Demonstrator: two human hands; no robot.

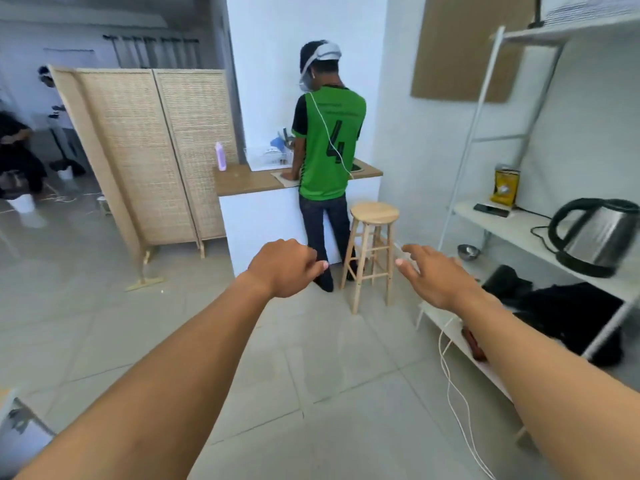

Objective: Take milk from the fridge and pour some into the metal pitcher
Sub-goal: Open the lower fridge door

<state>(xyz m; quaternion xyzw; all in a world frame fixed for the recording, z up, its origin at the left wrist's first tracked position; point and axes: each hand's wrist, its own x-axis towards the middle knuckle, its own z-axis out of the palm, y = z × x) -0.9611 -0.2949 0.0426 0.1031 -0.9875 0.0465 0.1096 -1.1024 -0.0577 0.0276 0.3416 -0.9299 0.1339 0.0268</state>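
Observation:
Both my arms stretch forward over the tiled floor. My left hand (285,268) hangs in the air with loosely curled fingers and holds nothing. My right hand (438,277) is held out with relaxed, spread fingers, also empty, near the white shelf unit (512,233) on the right. No fridge, milk or metal pitcher shows in this view.
A person in a green shirt (329,147) stands at a white counter (256,181) ahead, with a wooden stool (374,216) beside them. A steel kettle (595,237) sits on the shelf; a white cable (453,393) trails across the floor. A woven screen (145,154) stands left.

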